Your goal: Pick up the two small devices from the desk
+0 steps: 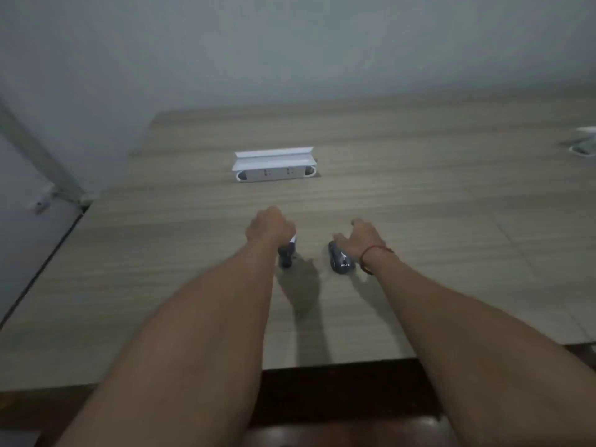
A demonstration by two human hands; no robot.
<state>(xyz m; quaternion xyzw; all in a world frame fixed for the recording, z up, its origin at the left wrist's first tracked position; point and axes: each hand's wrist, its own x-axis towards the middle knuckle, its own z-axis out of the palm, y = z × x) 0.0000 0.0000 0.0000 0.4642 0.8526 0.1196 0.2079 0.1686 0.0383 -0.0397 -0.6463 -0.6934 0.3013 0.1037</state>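
Both of my forearms reach out over a wooden table (451, 221). My left hand (269, 225) is curled into a fist around a small dark object (285, 254) with a white tip showing below the knuckles. My right hand (362, 237), a red string on its wrist, rests with curled fingers over a dark rounded object (340, 262) with white lettering that lies on the table. Most of each object is hidden by the hand over it, and the picture is blurred.
A white pop-up socket box (274, 169) stands open in the table beyond my hands. A second white fitting (585, 145) shows at the right edge. A grey wall is behind, a metal frame (42, 169) at left. The table's near edge runs below my elbows.
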